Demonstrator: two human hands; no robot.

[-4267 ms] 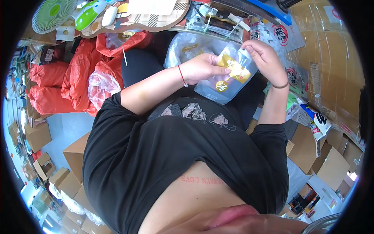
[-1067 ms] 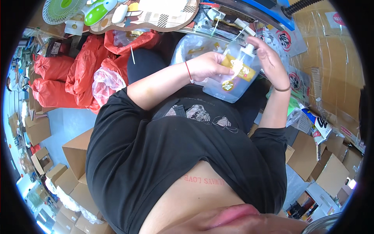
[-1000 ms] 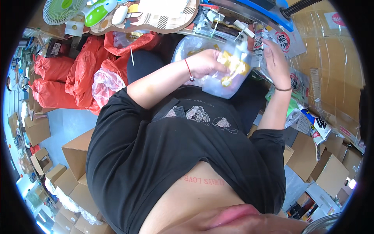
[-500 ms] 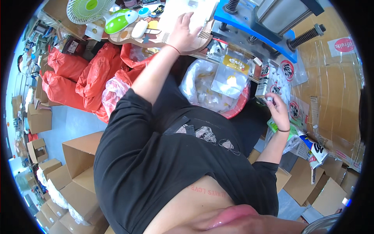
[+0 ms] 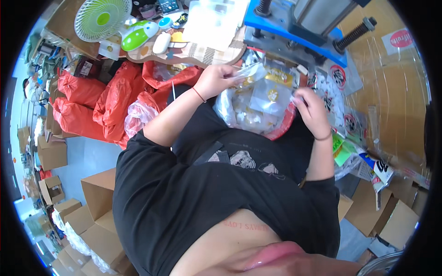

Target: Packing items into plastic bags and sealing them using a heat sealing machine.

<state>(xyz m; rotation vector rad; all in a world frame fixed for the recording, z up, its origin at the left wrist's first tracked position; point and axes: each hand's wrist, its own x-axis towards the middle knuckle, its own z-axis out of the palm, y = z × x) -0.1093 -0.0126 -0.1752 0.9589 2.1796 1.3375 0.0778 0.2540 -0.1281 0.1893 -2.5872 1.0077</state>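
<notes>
Clear packet (image 5: 251,72) in left hand (image 5: 216,80)

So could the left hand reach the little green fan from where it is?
Probably yes, with a stretch. The left hand sits at the worktop's near edge, and the green fan stands further back on its left. Only small gadgets lie between, though the hand already holds a clear packet.
</notes>
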